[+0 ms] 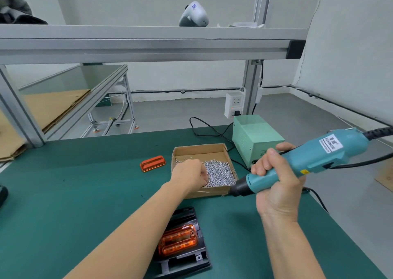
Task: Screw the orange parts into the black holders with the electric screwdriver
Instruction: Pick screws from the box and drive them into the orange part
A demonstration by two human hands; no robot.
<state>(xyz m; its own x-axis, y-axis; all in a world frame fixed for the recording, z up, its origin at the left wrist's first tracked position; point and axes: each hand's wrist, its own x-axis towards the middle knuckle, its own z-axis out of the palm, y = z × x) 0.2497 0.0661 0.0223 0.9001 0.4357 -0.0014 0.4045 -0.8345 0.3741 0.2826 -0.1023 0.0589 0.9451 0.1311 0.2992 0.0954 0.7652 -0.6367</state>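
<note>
Electric screwdriver (306,164): teal body, black nose, white label. Bench mat (85,193): dark green. Orange parts: one loose (152,163), one in the black holder (182,264). Cardboard box (200,149): brown; screws (219,173): silver. Power unit (253,138): pale green.

Glossy orange plastic part (152,163), cardboard box (200,151) (shiny metal screws (220,173)).

Both forearms reach forward.
Left hand (190,173) knuckles-up, fingers curled downward; right hand (276,183) is fisted, thumb on top, wrist raised.
</note>
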